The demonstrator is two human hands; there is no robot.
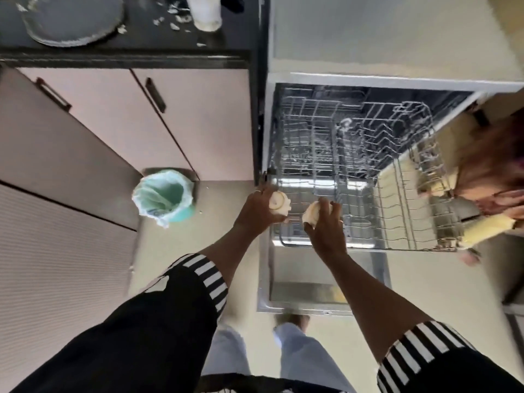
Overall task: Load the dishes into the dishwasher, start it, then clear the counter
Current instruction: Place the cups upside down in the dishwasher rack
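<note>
Two cream cups were in play, one in each hand, both held low over the near edge of the pulled-out dishwasher rack (360,177). Starting far left, a dark round plate (72,19) sat on the black table (147,35), with pale scraps scattered to its right and a cream tumbler (204,12) standing beyond them. Below the table ran pink cabinet doors (119,114) with dark handles. On the floor just beside the cabinet stood a teal bin (166,195) lined with a pale bag. Moving right, the left hand (259,209) was wrapped round the left cup (279,204), fingers clamped on its side, a ring showing on one finger. Just beside it, the right hand (326,226) gripped the right cup (312,214), fingers closed over it from above; the two cups were near each other but apart. Both hovered over the open dishwasher door (309,290), at the near left corner of the wire rack. That rack looked mostly bare, though the blur made its far tines hard to read. At the far right edge, another person in a yellow sleeve (487,228) was crouched beside the rack.
</note>
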